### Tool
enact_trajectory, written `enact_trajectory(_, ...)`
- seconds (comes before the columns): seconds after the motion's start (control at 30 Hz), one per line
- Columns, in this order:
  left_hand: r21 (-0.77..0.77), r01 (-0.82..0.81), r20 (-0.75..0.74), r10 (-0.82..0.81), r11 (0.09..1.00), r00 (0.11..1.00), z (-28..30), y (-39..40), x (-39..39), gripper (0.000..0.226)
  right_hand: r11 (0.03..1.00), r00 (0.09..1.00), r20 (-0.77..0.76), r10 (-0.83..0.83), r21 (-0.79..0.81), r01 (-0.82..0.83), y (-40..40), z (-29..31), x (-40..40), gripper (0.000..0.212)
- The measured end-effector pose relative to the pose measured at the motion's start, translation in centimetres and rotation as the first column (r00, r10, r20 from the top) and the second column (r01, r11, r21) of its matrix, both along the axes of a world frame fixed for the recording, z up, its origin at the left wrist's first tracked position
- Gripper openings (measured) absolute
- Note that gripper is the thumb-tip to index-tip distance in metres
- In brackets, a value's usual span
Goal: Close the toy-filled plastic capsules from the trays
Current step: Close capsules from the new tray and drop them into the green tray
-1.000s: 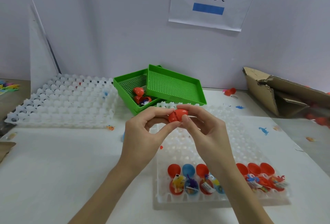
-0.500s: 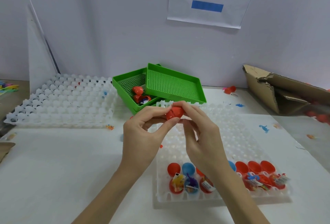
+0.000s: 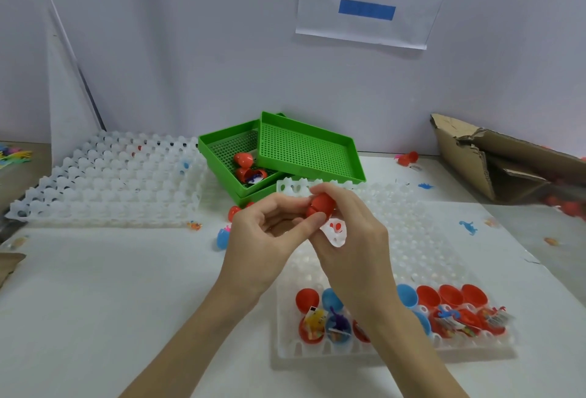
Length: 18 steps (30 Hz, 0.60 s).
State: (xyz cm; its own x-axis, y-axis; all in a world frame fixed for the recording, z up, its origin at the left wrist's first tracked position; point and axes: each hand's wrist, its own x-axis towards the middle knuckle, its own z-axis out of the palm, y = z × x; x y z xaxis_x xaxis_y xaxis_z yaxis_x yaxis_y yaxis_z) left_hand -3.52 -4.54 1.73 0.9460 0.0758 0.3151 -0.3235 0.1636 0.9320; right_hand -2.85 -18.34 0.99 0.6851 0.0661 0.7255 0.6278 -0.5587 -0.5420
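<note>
At far left a stack of white translucent dimpled plastic trays (image 3: 104, 182) lies on the white table (image 3: 95, 302). Right of it two green perforated plastic baskets (image 3: 304, 150) overlap, the lower holding closed red capsules (image 3: 244, 159). A loose blue capsule (image 3: 223, 238) lies on the table just beside the left hand (image 3: 263, 242). That hand's thumb and fingers pinch the red egg-shaped plastic capsule (image 3: 320, 205), held above the nearer white dimpled tray (image 3: 412, 239), long axis slanting up to the right, seam showing. The right hand (image 3: 355, 239) curls round the capsule's other end. Open red and blue toy-filled capsules (image 3: 444, 312) sit along this tray's near rows, partly hidden by the right forearm. A torn brown cardboard box (image 3: 494, 163) lies far right.
</note>
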Motion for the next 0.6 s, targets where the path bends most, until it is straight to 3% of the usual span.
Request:
enact_trajectory(0.2, -0.013, -0.066, 0.056, 0.067, 0.998, 0.996, -0.37, -0.58, -0.27, 0.018, 1.000, 1.000, 0.012, 0.007, -0.016, -0.007, 0.00, 0.08, -0.11, 0.037)
enact_trajectory(0.33, -0.058, -0.063, -0.011, 0.063, 0.996, 0.998, -0.19, -0.76, -0.32, 0.028, 1.000, 1.000, -0.016, 0.002, -0.013, -0.003, -0.05, 0.10, -0.08, 0.038)
enact_trajectory(0.6, 0.001, -0.095, 0.035, 0.095, 0.995, 0.995, -0.69, -1.06, -0.26, 0.015, 0.999, 0.999, -0.010, -0.035, 0.005, 0.035, -0.28, 0.36, -0.17, 0.040)
